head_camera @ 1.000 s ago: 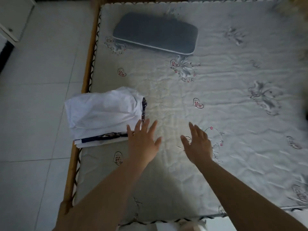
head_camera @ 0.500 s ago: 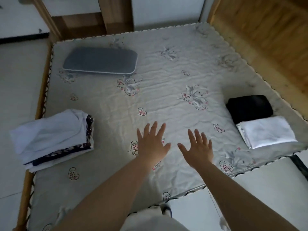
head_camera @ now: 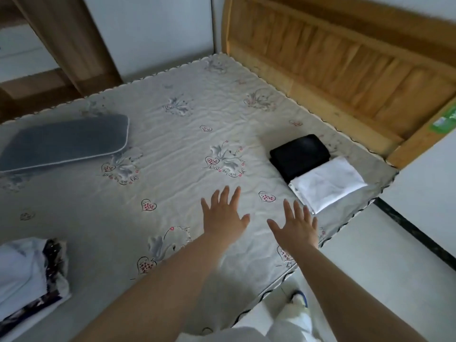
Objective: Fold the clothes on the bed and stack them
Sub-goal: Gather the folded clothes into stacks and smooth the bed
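Reaching out over the bed [head_camera: 172, 134], the left hand [head_camera: 223, 215] and right hand [head_camera: 296, 227] both hover with fingers spread and straight, holding nothing. Two folded garments lie near the right corner of the mattress, below the headboard [head_camera: 345, 60]: a black fold [head_camera: 299, 154] and a white fold [head_camera: 328, 182], touching edge to edge, the white one nearer the right hand. A looser pile [head_camera: 27, 275] of white and dark patterned cloth sits at the left edge, well apart from both hands. A grey cushion [head_camera: 64, 141] lies farther back on the left.

All of this looks like light, soft fabric with no stiffness of its own; a fold lifted by one corner would likely sag open and lose its shape. The safer hold, to my mind, is flat fingers slid under the two opposite short edges, thumbs pressing on top, so the bundle travels level. The white fold seems thin and smooth, so it may slip on the quilted cover when pushed. Stacking probably means setting one fold squarely on the other.
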